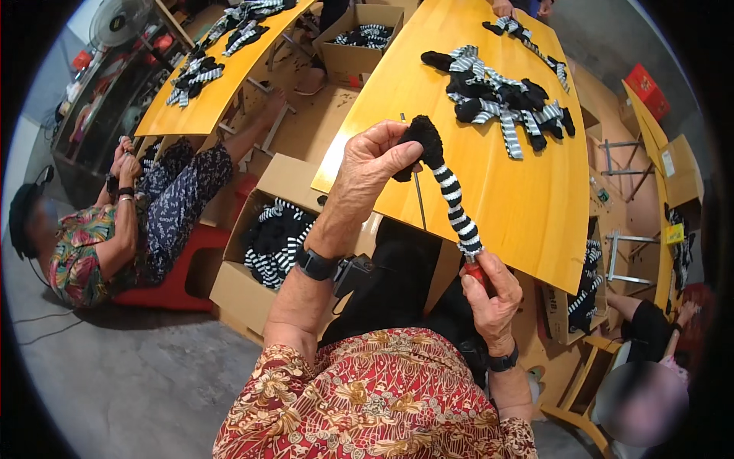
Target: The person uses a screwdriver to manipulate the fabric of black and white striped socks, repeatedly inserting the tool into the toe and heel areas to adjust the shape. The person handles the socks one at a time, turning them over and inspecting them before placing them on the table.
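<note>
1. Yellow tabletop: the broad, smooth surface slanting across the view in front of the person.
2. Cardboard box: open beside the left forearm, holding more black-and-white striped knitwear.
3. Sock pile: a loose, tangled heap on the tabletop, beyond both hands.
4. Striped knit sock: held up between the hands over the tabletop's near edge. The left hand pinches its black end between thumb and fingers. It should handle as light, soft and stretchy, unlikely to slip or break; the thick black end looks the surest place to grasp.
5. Thin metal rod: passes behind the black end; its fixing is unclear.
6. Red handle: enclosed by the right hand's fingers at the sock's striped end. It looks stiff and firm; whether its shaft runs inside the knit cannot be told.
</note>
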`<act>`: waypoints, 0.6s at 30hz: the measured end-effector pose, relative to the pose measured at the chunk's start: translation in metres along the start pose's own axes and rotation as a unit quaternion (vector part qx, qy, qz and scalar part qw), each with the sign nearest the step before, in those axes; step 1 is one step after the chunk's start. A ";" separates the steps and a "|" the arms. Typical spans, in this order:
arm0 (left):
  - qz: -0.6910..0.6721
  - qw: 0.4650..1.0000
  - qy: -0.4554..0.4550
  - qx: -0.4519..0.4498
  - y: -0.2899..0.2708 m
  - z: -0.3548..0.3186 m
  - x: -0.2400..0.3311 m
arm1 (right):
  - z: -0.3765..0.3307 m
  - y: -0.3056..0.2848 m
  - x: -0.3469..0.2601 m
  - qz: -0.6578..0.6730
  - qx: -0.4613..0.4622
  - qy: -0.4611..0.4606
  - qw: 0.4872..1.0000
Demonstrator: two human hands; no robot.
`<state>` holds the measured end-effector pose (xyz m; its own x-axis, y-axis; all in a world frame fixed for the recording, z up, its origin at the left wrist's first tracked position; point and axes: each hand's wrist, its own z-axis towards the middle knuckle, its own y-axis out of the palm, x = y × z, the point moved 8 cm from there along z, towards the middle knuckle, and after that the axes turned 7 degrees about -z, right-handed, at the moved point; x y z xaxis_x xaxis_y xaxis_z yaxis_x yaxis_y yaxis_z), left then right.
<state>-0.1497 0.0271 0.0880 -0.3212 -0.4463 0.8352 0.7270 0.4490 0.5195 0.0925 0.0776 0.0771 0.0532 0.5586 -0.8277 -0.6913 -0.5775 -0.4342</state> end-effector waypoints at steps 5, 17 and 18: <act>0.046 0.999 0.012 -0.015 0.008 0.006 0.008 | 0.005 -0.005 -0.019 -0.056 0.013 -0.078 0.995; 0.006 0.998 -0.006 -0.055 0.029 -0.003 -0.005 | 0.004 -0.007 -0.010 -0.042 0.031 -0.070 0.996; -0.001 0.999 0.001 -0.047 0.026 -0.001 -0.006 | 0.003 -0.007 -0.011 -0.044 0.032 -0.078 0.995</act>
<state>-0.1285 0.0403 0.0962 -0.3219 -0.4482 0.8339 0.7800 0.3737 0.5020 0.0945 0.0773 0.0897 0.0062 0.6938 -0.7202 -0.7342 -0.4858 -0.4743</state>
